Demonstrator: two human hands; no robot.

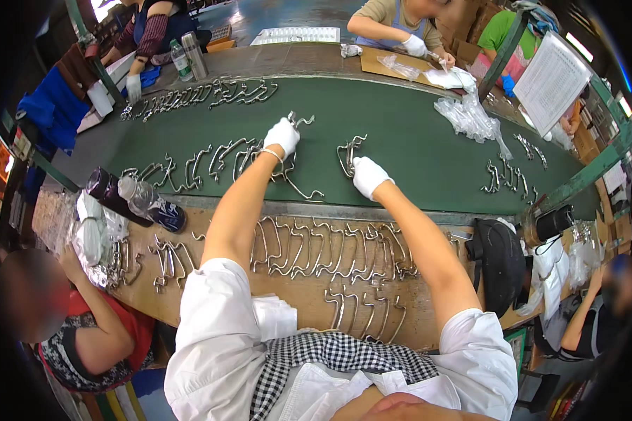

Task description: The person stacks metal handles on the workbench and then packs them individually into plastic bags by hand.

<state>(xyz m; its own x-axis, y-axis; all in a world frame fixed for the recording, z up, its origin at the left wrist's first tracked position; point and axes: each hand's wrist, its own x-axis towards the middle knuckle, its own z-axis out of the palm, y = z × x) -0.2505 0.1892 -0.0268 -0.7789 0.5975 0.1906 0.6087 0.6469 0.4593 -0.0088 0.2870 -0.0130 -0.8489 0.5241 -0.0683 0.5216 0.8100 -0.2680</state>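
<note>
Head view caught both arms stretched out over the green belt. The gloved left hand had its fingers pinched on a bent metal bracket, lifted just off the belt — the gloved right hand lay fingers together, touching another bracket flat on the belt. Risky bit, I'd judge: those hooked shapes looked ready to snag the neighbouring row and drag pieces crooked — or slip from a glove-thick pinch.

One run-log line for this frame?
left hand: lifting metal bracket | right hand: on bracket stack | surface: green belt
</note>
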